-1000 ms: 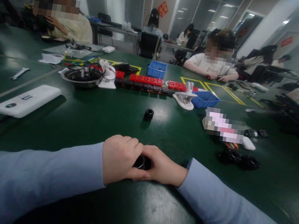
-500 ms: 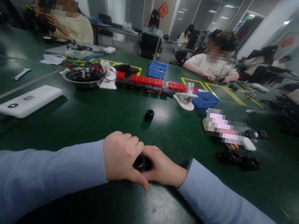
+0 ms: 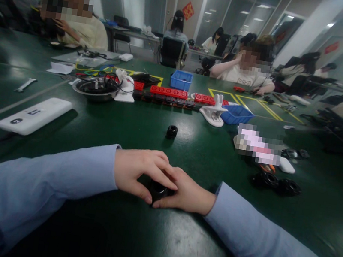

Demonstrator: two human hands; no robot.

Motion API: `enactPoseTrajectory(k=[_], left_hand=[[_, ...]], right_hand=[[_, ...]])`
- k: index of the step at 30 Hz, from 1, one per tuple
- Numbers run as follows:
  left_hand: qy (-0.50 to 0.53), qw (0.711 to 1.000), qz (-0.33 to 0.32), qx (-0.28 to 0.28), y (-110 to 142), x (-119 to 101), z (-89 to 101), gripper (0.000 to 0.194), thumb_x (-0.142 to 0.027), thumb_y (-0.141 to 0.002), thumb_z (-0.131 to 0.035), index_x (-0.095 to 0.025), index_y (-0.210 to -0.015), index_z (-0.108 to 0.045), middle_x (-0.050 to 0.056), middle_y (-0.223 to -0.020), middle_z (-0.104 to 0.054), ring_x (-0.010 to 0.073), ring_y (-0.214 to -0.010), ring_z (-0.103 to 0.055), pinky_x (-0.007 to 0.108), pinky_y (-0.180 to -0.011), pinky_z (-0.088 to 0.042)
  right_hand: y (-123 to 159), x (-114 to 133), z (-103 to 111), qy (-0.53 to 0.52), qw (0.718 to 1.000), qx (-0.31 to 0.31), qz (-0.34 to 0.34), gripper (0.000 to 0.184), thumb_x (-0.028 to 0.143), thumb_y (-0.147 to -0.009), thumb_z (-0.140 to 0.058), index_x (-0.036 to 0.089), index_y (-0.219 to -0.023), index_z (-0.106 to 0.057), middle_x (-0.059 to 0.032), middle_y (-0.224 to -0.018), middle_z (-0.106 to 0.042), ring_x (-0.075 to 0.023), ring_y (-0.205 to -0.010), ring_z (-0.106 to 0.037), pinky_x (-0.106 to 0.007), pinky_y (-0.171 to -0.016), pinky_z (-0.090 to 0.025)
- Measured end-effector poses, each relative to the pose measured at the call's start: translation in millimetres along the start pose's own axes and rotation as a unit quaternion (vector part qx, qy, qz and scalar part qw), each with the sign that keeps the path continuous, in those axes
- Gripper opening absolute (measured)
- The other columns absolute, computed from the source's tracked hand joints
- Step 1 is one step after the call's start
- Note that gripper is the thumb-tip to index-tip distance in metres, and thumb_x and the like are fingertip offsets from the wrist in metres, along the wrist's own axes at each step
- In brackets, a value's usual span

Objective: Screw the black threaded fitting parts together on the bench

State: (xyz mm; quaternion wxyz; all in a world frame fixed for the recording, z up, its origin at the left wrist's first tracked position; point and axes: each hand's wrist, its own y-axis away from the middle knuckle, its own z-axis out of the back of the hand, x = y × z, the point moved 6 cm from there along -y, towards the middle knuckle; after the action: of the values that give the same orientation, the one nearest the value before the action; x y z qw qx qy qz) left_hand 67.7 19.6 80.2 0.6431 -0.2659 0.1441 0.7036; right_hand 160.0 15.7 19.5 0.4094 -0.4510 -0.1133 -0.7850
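Note:
A short black cylindrical part (image 3: 159, 190) with a shiny round rim is between my hands, just above or on the green tabletop. My right hand (image 3: 187, 192) is closed round its right side, thumb at the near edge. From the left, my left hand (image 3: 140, 169) lays its fingers over the top, and its thumb touches the near left side. Much of the part is hidden by the fingers. Beyond my hands stands a smaller black ribbed ring-shaped piece (image 3: 172, 131), touched by neither hand.
Two black ring-shaped parts (image 3: 289, 187) lie at the right. A white power bank-like case (image 3: 35, 115) and a wrench (image 3: 26, 85) are at the left. Farther back are a metal bowl (image 3: 94, 95), red power strips (image 3: 169, 91), a white clip (image 3: 213, 115) and blue bins (image 3: 237, 115). Several people sit beyond.
My left hand has turned over the black cylindrical part: its fingers now stretch across the top and its thumb has moved left. My right hand stays in place. A person opposite raised a hand.

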Motion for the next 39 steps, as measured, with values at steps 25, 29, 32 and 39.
enactPoseTrajectory(k=[25,29,32,39], left_hand=[[-0.042,0.996,0.076,-0.003,0,11,-6.4,0.043,-0.029,-0.071,-0.077,-0.018,-0.111,-0.064,0.007,-0.108,-0.062,0.0197,-0.099,-0.057,0.027,-0.087,-0.045],[-0.089,0.989,0.119,-0.008,1,10,-7.5,0.045,-0.035,-0.07,-0.078,-0.018,-0.109,-0.064,0.006,-0.098,-0.061,0.0189,-0.09,-0.059,0.026,-0.077,-0.046],[-0.126,0.981,0.145,-0.006,1,8,-7.5,0.045,-0.041,-0.071,-0.075,-0.018,-0.108,-0.064,0.005,-0.093,-0.059,0.0187,-0.083,-0.058,0.027,-0.072,-0.045],[-0.187,0.963,0.196,-0.002,-1,0,-7.5,0.044,-0.048,-0.069,-0.075,-0.019,-0.101,-0.065,0.003,-0.084,-0.059,0.0183,-0.076,-0.058,0.026,-0.064,-0.041]], right_hand=[[0,-1,0,-0.007,1.0,-0.007,-0.007,0.054,0.032,-0.061,-0.082,0.016,-0.109,-0.062,-0.0063,-0.108,-0.066,-0.021,-0.099,-0.061,-0.032,-0.087,-0.048],[0,1,0,-0.012,1.0,0.0,-0.006,0.05,0.031,-0.063,-0.081,0.017,-0.108,-0.063,-0.0056,-0.108,-0.066,-0.0206,-0.099,-0.061,-0.032,-0.088,-0.047],[0,2,0,-0.012,1.0,0.005,-0.008,0.05,0.031,-0.064,-0.08,0.016,-0.109,-0.063,-0.0057,-0.107,-0.066,-0.0203,-0.098,-0.062,-0.032,-0.088,-0.047],[0,-2,-2,0.001,1.0,0.003,-0.012,0.047,0.034,-0.065,-0.08,0.015,-0.104,-0.063,-0.0053,-0.101,-0.067,-0.0198,-0.092,-0.062,-0.031,-0.082,-0.048]])
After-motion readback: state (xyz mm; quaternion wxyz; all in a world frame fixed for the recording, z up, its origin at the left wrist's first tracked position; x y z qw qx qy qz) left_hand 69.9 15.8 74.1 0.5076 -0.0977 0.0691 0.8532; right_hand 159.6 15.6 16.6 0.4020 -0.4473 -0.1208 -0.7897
